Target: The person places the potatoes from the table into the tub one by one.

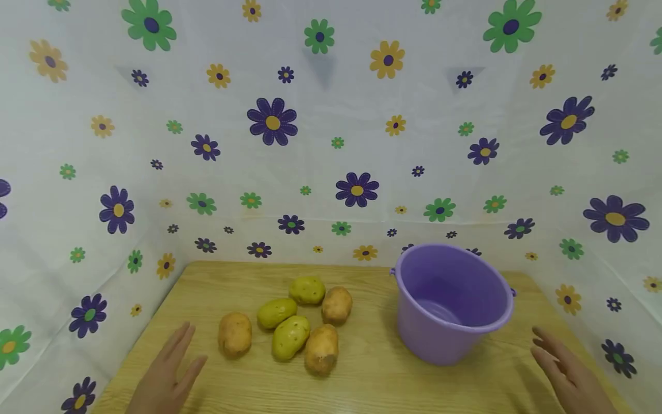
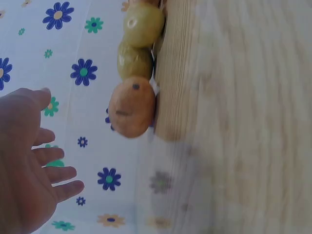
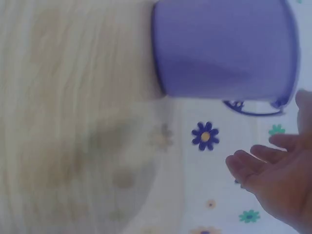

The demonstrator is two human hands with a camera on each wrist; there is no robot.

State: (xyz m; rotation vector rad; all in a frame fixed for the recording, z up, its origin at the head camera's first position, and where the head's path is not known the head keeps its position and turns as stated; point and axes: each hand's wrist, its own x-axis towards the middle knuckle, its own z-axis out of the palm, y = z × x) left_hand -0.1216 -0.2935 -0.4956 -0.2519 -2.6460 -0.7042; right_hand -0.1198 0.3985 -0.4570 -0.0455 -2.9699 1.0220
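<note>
My left hand is held over the left front of the table, fingers extended and nothing in it. The nearest thing to it is a brown potato, apart from the fingers; the left wrist view shows the same potato. Further right lie three greenish potatoes, among them a front one, and two more brown ones, one at the back and one in front. To the right stands an upright purple bucket, no contents visible. My right hand hovers beyond its right side, fingers loosely extended, touching nothing.
The wooden table carries all these things. A white flowered cloth hangs behind it and along both sides. In the right wrist view, the bucket's handle hangs down at its far side.
</note>
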